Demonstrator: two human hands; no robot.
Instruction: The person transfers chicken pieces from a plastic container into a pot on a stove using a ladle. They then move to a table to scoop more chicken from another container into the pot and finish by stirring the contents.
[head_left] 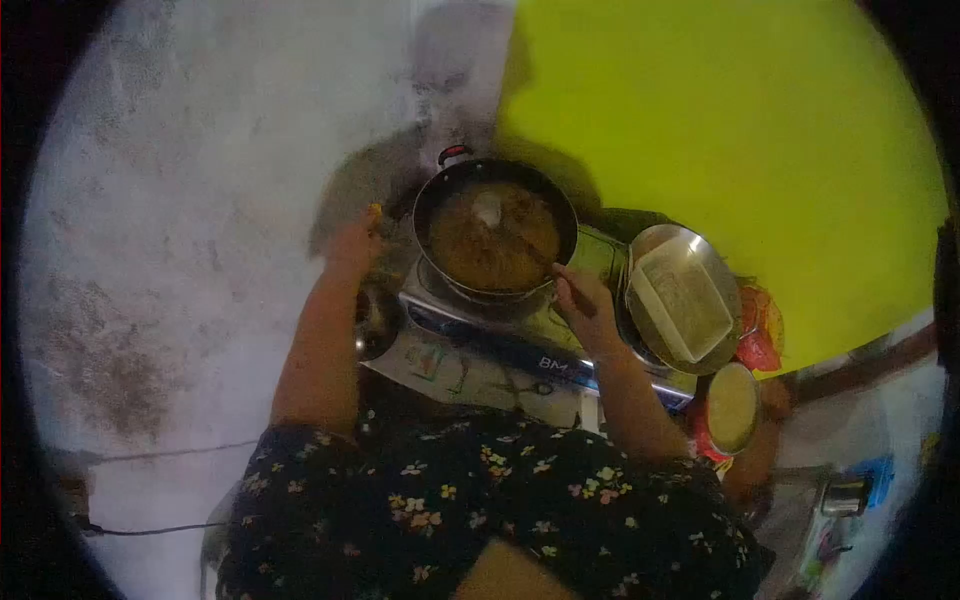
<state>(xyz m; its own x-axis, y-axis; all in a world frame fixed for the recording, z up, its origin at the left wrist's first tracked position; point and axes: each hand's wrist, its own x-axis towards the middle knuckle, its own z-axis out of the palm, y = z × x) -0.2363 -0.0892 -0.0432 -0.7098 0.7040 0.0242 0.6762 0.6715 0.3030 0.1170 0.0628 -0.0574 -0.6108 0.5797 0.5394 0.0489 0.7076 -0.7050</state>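
A dark wok [567, 228] with a red-trimmed loop handle stands on a silver gas stove [520, 335] marked "BM". Brown food or liquid [480, 245] fills its lower part, with a pale patch near the middle. My right hand [588, 308] is at the wok's front right rim, closed around the handle of a stirring tool [535, 255] that reaches into the food; its head is hidden. Left of the wok, my left hand [355, 243] is raised, fingers closed by a small yellow-orange thing [375, 211] too blurred to name.
Right of the wok, a metal bowl [655, 240] holds a pale rectangular tub [685, 300]. Beside it are a red bag [760, 335] and a round container of pale contents [733, 408]. A shiny metal pot [375, 322] sits below my left forearm. Walls rise behind the stove.
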